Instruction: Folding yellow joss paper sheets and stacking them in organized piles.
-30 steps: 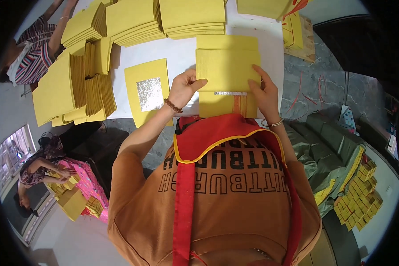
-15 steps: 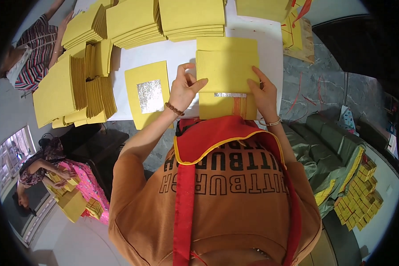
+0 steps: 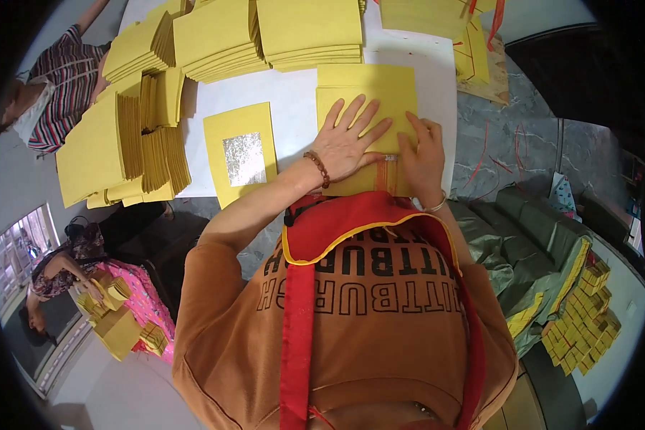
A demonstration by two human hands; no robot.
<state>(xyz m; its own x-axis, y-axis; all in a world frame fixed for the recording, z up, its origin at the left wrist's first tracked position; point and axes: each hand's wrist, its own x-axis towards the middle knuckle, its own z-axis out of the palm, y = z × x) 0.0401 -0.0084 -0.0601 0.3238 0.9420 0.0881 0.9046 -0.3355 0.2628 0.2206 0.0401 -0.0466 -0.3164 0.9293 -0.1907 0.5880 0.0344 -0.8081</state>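
Observation:
A folded yellow paper sheet (image 3: 365,77) lies on the white tabletop in front of me. My left hand (image 3: 347,143) presses flat on it, fingers spread, with a beaded bracelet at the wrist. At the sheet's right edge is my right hand (image 3: 426,154), thumb and forefinger apart, fingertips touching the paper. Beneath the fold, an orange-red streaked patch (image 3: 387,178) shows on the lower layer, with a sliver of silver foil above it. Left of my hands lies another yellow sheet (image 3: 222,129) bearing a silver foil square (image 3: 244,159).
Stacks of folded yellow paper (image 3: 308,32) line the table's far side, and more stacks (image 3: 93,154) stand at left. Beyond them is a person in a striped shirt (image 3: 68,72). Another person works at a pink-covered table (image 3: 147,301). Yellow bundles (image 3: 580,322) are heaped at right.
My left hand has let go of the sheet's edge and moved right, now flat across the fold. My right hand stays by the right edge. The sheet's upper flap lies lower.

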